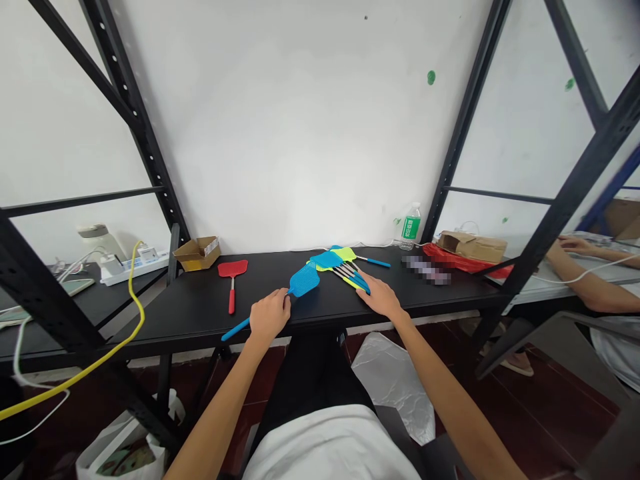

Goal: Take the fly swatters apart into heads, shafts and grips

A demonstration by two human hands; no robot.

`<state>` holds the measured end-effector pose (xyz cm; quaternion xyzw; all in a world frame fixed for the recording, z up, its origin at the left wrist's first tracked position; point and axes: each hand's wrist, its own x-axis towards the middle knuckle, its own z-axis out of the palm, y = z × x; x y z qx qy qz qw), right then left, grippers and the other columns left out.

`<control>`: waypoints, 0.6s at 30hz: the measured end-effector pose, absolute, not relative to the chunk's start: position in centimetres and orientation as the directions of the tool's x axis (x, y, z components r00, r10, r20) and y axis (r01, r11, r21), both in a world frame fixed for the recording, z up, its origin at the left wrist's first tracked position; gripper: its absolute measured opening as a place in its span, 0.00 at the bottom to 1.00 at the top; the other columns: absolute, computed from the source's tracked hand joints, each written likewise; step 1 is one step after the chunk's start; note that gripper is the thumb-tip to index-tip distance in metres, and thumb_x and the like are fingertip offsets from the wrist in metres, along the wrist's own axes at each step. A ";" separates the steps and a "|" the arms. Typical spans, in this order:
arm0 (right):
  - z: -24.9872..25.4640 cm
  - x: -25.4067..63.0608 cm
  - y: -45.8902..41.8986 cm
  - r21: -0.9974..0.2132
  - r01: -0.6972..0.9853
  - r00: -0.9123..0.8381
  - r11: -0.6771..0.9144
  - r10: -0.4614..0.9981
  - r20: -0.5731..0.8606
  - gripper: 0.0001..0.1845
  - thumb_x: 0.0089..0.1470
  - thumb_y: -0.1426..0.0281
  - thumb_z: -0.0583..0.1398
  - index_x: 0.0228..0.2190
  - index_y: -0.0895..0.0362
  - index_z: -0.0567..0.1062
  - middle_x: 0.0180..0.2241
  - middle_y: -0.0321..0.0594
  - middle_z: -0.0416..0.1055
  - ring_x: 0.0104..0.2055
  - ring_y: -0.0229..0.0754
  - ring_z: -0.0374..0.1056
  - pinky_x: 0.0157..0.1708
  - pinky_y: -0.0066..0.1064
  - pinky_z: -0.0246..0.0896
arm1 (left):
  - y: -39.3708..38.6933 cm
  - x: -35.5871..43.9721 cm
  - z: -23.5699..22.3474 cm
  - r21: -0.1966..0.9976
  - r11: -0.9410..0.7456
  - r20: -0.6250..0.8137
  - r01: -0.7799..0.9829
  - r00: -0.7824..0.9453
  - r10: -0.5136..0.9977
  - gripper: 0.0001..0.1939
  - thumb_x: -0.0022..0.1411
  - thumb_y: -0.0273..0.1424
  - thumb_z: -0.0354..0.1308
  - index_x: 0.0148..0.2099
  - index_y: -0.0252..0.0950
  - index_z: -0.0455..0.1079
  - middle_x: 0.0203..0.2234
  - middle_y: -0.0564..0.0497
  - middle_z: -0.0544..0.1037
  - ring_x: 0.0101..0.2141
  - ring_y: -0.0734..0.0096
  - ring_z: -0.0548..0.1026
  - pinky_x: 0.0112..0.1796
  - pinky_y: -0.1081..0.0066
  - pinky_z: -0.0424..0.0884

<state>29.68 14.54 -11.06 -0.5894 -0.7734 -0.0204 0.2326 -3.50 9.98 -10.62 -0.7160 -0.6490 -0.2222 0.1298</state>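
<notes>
Two grips shown: my left grip (269,317) curled shut around a blue flyswatter's handle (235,329); my right grip (381,297) open, flat on stacked flyswatters (345,269).

Head-worn camera looks forward, down over white shirt (325,447) to left hand (270,317), right hand (380,298) at nearby black counter (170,313), white wall (300,127) beyond.

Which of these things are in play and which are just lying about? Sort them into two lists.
In play: left hand holding a blue fly swatter by its handle; right hand on a pile of blue and yellow-green fly swatters.

Lying about: red fly swatter; cardboard box; water bottle; power strip.
</notes>
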 end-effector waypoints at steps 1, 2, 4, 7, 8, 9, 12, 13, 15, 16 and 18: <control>-11.1 29.7 14.5 -0.242 0.921 -0.198 0.305 0.902 0.384 0.32 0.67 0.58 0.52 0.68 0.54 0.61 0.67 0.45 0.61 0.64 0.57 0.64 0.60 0.47 0.62 | 10.0 -3.5 -10.6 0.103 -0.124 0.486 0.987 0.059 0.872 0.18 0.72 0.35 0.46 0.54 0.40 0.73 0.44 0.45 0.82 0.39 0.55 0.80 0.33 0.67 0.66; -11.1 29.7 14.5 -0.240 0.921 -0.199 0.306 0.902 0.383 0.31 0.67 0.58 0.52 0.67 0.54 0.63 0.67 0.45 0.61 0.64 0.57 0.64 0.60 0.47 0.62 | 10.0 -3.5 -10.6 0.103 -0.124 0.485 0.987 0.059 0.872 0.18 0.72 0.35 0.46 0.54 0.40 0.73 0.44 0.45 0.82 0.39 0.55 0.80 0.33 0.67 0.66; -11.0 29.6 14.5 -0.238 0.922 -0.201 0.307 0.901 0.384 0.29 0.67 0.59 0.52 0.65 0.54 0.66 0.67 0.45 0.61 0.64 0.56 0.64 0.61 0.46 0.61 | 10.0 -3.5 -10.6 0.103 -0.124 0.484 0.987 0.059 0.873 0.18 0.72 0.35 0.46 0.55 0.40 0.73 0.44 0.45 0.82 0.39 0.55 0.80 0.33 0.67 0.66; -11.0 29.6 14.4 -0.239 0.921 -0.199 0.307 0.900 0.388 0.30 0.67 0.59 0.53 0.66 0.54 0.64 0.67 0.45 0.62 0.64 0.56 0.64 0.61 0.46 0.61 | 10.0 -3.5 -10.6 0.105 -0.123 0.481 0.987 0.058 0.875 0.18 0.72 0.34 0.46 0.55 0.40 0.73 0.44 0.45 0.82 0.40 0.55 0.80 0.33 0.68 0.65; -10.9 29.6 14.4 -0.239 0.921 -0.199 0.307 0.900 0.387 0.30 0.67 0.59 0.53 0.66 0.54 0.65 0.67 0.45 0.62 0.64 0.56 0.64 0.61 0.46 0.61 | 10.0 -3.5 -10.6 0.106 -0.122 0.480 0.987 0.057 0.875 0.17 0.71 0.34 0.46 0.55 0.40 0.73 0.44 0.45 0.82 0.40 0.55 0.80 0.33 0.68 0.65; -10.9 29.6 14.4 -0.240 0.921 -0.199 0.306 0.901 0.386 0.29 0.67 0.59 0.53 0.65 0.54 0.65 0.67 0.45 0.62 0.64 0.56 0.65 0.61 0.46 0.61 | 10.0 -3.5 -10.6 0.107 -0.121 0.479 0.987 0.056 0.876 0.17 0.71 0.34 0.46 0.55 0.40 0.73 0.44 0.45 0.82 0.40 0.55 0.80 0.33 0.68 0.65; -10.9 29.6 14.3 -0.243 0.921 -0.198 0.305 0.902 0.383 0.29 0.67 0.59 0.53 0.65 0.55 0.66 0.67 0.46 0.62 0.63 0.57 0.65 0.61 0.47 0.61 | 9.9 -3.4 -10.5 0.109 -0.117 0.474 0.987 0.052 0.879 0.17 0.71 0.34 0.46 0.55 0.40 0.73 0.44 0.45 0.82 0.40 0.55 0.80 0.33 0.68 0.65; -10.9 29.6 14.3 -0.244 0.921 -0.196 0.304 0.902 0.384 0.30 0.67 0.59 0.53 0.66 0.55 0.65 0.67 0.45 0.62 0.64 0.57 0.64 0.61 0.47 0.61 | 9.9 -3.4 -10.5 0.110 -0.115 0.473 0.987 0.050 0.880 0.17 0.71 0.34 0.46 0.55 0.40 0.73 0.44 0.45 0.82 0.40 0.55 0.80 0.34 0.67 0.66; -10.9 29.6 14.3 -0.247 0.921 -0.193 0.302 0.903 0.385 0.31 0.66 0.60 0.53 0.67 0.54 0.63 0.67 0.45 0.62 0.64 0.56 0.64 0.61 0.46 0.61 | 9.8 -3.4 -10.5 0.111 -0.110 0.470 0.988 0.045 0.882 0.17 0.71 0.34 0.46 0.55 0.41 0.72 0.45 0.45 0.82 0.41 0.55 0.80 0.34 0.67 0.66; -10.9 29.6 14.3 -0.247 0.921 -0.192 0.300 0.904 0.383 0.30 0.66 0.60 0.53 0.67 0.54 0.63 0.67 0.45 0.62 0.64 0.56 0.64 0.61 0.46 0.61 | 9.8 -3.3 -10.4 0.112 -0.108 0.468 0.988 0.043 0.883 0.17 0.71 0.34 0.46 0.55 0.41 0.72 0.46 0.45 0.82 0.41 0.55 0.80 0.35 0.67 0.66; -10.9 29.6 14.4 -0.247 0.922 -0.193 0.299 0.905 0.379 0.29 0.66 0.59 0.53 0.65 0.54 0.66 0.67 0.45 0.62 0.64 0.56 0.64 0.61 0.46 0.61 | 9.8 -3.3 -10.4 0.113 -0.105 0.464 0.988 0.041 0.885 0.18 0.71 0.34 0.46 0.55 0.41 0.72 0.46 0.45 0.82 0.42 0.55 0.80 0.35 0.67 0.66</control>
